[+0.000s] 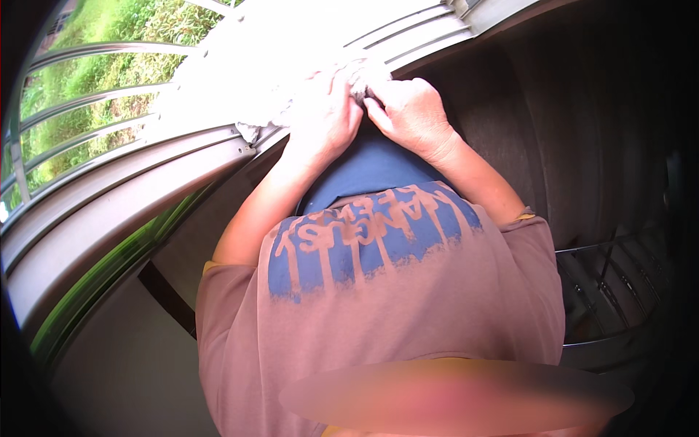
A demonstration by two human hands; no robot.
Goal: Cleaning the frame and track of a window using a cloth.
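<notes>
A white crumpled cloth [357, 82] lies at the window sill, its far part washed out by bright light. My left hand [327, 112] has its fingers bunched on the cloth from the left. My right hand [410, 109] is curled around the cloth's right side, thumb pointing toward the left hand. Only a small gap separates the two hands. More of the white fabric stretches left, and a crumpled end [248, 132] hangs over the metal window track [191, 143]. Glare hides the fingertips and the cloth's far edge.
Metal railing bars [109, 98] stand beyond the sill at upper left, with green plants [131, 65] outside. More track rails [409, 35] run at the top. A dark panel [502, 109] rises on the right; a wire rack [611, 284] sits lower right.
</notes>
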